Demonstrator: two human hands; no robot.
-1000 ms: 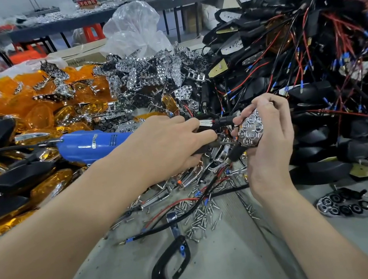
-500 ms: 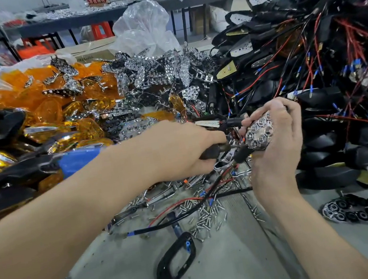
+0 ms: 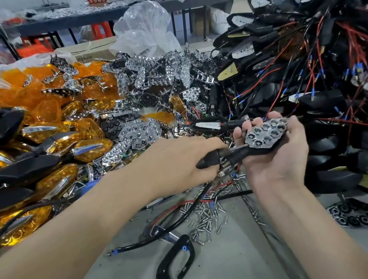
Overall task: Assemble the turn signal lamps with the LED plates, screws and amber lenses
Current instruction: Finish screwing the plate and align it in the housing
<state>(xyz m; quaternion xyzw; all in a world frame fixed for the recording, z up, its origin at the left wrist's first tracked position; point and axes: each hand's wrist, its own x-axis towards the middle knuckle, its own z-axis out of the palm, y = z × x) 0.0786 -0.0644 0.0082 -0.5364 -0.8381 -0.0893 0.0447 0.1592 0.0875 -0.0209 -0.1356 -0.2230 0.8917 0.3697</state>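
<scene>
While the turn signal lamp (image 3: pixel 265 136) lies in the upturned right hand (image 3: pixel 276 160), fingers (image 3: pixel 247 126) curled around it, the left hand (image 3: pixel 177 162) at centre grips a black tool (image 3: pixel 208 159) beside it

bright even light | wide-angle edge warp | right edge blurred

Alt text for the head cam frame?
A right hand holds a black lamp fitted with a chrome LED plate while the left hand grips a screwdriver beside it. Loose screws lie on the table, between heaps of amber lenses and wired black housings.
</scene>
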